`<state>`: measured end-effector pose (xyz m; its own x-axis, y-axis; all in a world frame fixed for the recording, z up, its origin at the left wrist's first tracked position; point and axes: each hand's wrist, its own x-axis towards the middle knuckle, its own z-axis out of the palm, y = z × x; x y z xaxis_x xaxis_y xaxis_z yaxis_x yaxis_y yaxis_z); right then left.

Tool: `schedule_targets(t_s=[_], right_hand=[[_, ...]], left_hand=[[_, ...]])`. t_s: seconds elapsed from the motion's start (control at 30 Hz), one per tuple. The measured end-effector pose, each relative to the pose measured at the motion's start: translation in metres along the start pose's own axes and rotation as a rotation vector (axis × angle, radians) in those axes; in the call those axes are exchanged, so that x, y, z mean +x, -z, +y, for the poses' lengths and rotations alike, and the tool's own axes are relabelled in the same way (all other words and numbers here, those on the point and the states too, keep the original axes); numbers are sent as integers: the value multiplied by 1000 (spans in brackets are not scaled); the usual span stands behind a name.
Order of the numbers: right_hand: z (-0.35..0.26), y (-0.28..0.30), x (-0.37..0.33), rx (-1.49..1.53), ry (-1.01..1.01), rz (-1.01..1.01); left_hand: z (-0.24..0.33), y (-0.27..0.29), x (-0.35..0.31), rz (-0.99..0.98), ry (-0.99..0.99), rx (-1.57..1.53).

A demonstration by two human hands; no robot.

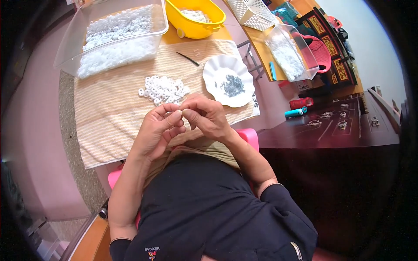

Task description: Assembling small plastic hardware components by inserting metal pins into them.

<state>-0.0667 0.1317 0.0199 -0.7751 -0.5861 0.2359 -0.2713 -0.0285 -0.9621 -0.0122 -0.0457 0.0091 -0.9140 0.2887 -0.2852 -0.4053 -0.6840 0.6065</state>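
Observation:
Over the near edge of the table my left hand (162,126) and my right hand (205,116) meet at the fingertips. Both are closed in a pinch around something too small and too hidden to name. Just beyond them lies a loose pile of small white ring-shaped pieces (163,88). To the right of the pile is a white scalloped dish (213,71) holding a heap of small dark grey bits (234,85). A thin black stick-like tool (187,58) rests on the striped cloth (109,117) behind the pile.
A large clear bin (69,61) full of white rings stands at the far left, beside a yellow tub (213,17). Right of the table, a bench carries another clear bin (311,69), a white perforated basket (250,13) and a blue tool (272,70). Pink chair parts (248,138) show beside me.

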Motion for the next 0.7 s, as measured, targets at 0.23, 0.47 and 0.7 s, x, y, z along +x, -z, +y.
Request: schedule_targets(t_s=[0.23, 0.47, 0.7], right_hand=[[-10, 20, -3, -195, 32, -28], [-15, 88, 12, -985, -33, 59], [-23, 102, 17, -1268, -260, -79]], left_hand=[[-3, -2, 1, -15, 12, 42], [-6, 0, 2, 50, -83, 109], [-6, -1, 2, 80, -108, 100]])
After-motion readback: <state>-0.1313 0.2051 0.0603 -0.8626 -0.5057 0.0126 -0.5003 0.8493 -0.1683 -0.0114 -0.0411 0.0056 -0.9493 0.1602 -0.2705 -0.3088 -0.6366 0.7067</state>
